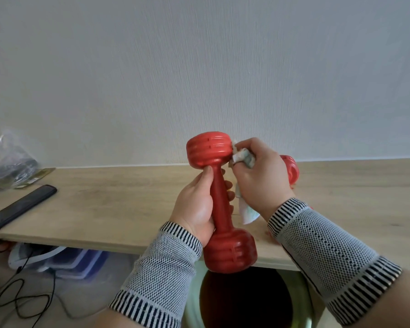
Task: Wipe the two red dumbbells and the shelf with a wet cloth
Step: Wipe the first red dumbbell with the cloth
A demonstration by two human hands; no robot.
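Note:
My left hand [197,202] grips the handle of a red dumbbell [219,200] and holds it nearly upright above the front of the wooden shelf [118,197]. My right hand [260,176] holds a bunched pale cloth [243,157] against the right side of the dumbbell's upper head; a tail of the cloth hangs below the hand. The second red dumbbell [291,171] lies on the shelf behind my right hand, mostly hidden by it.
A dark phone [21,205] lies on the shelf's left end, with a clear plastic bag [8,159] of items behind it by the wall. Below the shelf are cables, stacked plastic containers [81,261] and a round pale basin [244,301].

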